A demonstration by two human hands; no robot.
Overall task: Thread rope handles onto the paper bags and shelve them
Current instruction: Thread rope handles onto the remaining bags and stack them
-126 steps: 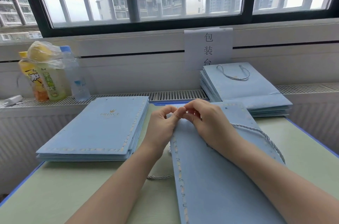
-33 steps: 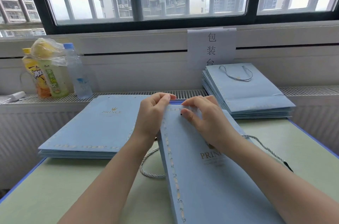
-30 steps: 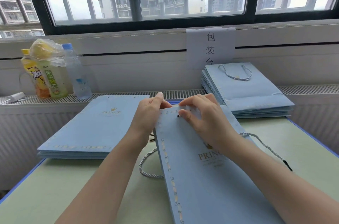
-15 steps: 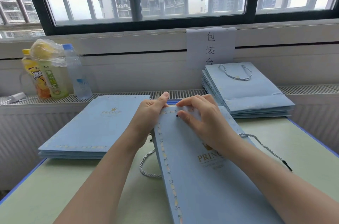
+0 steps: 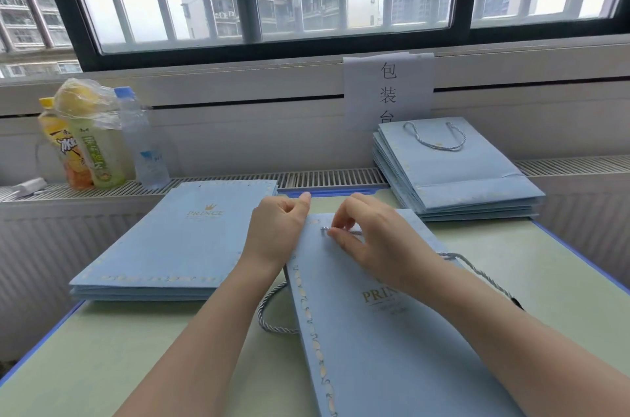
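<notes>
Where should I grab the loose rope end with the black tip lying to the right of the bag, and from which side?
Pinch the rope just behind its black tip, coming from above with the right hand. That end lies flat and free on the table, clear of the bag, and the stiff tip probably feeds a hole best.

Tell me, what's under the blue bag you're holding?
A rope loop pokes out from under the bag, lying on the green table. Where it goes underneath is covered.

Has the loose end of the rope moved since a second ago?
Yes. The rope end now pokes out through the bag, pinched by the right hand.
</notes>
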